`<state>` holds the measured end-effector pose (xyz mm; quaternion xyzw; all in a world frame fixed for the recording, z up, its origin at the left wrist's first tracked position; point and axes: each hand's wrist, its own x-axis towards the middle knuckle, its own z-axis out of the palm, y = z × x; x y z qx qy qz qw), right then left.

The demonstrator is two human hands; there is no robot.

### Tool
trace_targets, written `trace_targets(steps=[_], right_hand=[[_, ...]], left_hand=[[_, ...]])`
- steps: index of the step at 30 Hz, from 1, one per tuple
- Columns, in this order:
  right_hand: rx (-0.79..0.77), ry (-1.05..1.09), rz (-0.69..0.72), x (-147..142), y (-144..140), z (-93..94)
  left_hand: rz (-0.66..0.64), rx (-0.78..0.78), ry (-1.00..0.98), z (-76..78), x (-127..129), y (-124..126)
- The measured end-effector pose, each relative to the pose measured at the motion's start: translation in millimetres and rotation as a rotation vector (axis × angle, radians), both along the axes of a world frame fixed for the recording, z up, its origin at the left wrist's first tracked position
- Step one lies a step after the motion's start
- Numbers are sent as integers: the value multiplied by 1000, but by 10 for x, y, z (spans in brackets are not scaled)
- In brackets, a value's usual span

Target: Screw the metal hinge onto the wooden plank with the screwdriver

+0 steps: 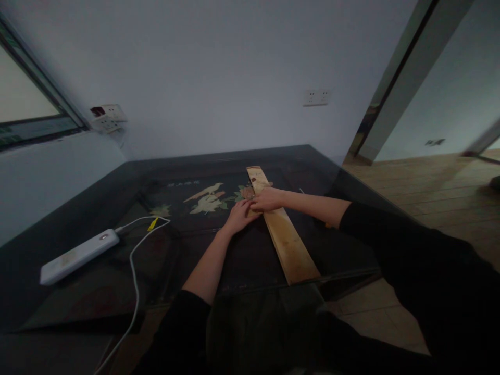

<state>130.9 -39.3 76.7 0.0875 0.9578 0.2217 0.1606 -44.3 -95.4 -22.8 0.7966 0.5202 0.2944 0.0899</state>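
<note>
Dark sleeves lead out over the glossy surface [97, 291]. Wooden plank [287, 242] lies flat, running from the near right edge to the far centre. Left hand [238, 216] rests open beside it; right hand [267, 199] presses flat on top. Judged stiff, light, rough-grained; grip both long edges mid-length. White power bank [78, 255] lies left

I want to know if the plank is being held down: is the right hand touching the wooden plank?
Touching. In the head view the right hand lies flat across the wooden plank, with no gap showing between them.
</note>
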Motion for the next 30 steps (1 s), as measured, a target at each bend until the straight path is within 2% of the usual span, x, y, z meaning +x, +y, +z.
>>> trace_targets(steps=[7, 12, 17, 23, 26, 30], right_hand=[[10, -65, 39, -77, -11, 36], [-18, -19, 0, -65, 12, -13], [-54, 1, 20, -22, -13, 13], [-140, 63, -117, -1, -22, 49], [-115, 44, -138, -14, -30, 67], [-70, -28, -86, -33, -71, 109]], left_hand=[[11, -3, 1, 4, 3, -6], [5, 5, -6, 14, 4, -18], [2, -7, -15, 30, 3, -39], [10, -17, -10, 37, 10, -29], [12, -13, 4, 32, 9, -16], [14, -12, 17, 17, 8, -8]])
